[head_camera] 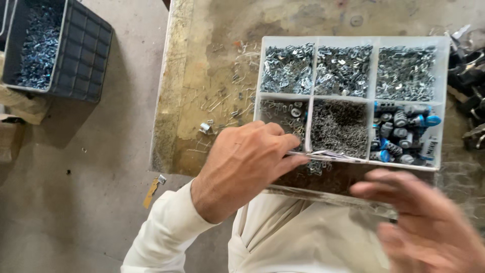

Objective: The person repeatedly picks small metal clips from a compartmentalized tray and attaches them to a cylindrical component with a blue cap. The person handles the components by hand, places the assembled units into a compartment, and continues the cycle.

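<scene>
Your left hand (242,164) rests at the near edge of the white compartment tray (444,76), fingers curled close together, fingertips touching the front rim by a thin pale strip (328,155); whether it pinches that strip cannot be told. Your right hand (424,222) hovers near the tray's front right corner, blurred, fingers spread wide and holding nothing.

The tray sits on the worn surface (217,65) and has 6 compartments in 2 rows of 3. The 3 far ones each hold a heap of small shiny metal clips (288,68). In the near row, the left one holds a few metal bits (283,111), the middle one a dense pile of thin wire pins (338,126), and the right one grey and blue cylindrical parts (404,131).

Loose pins (222,101) lie scattered on the surface left of the tray. On the floor (76,177) to your left stands a dark plastic crate (81,50) filled with small metal pieces (40,45).
</scene>
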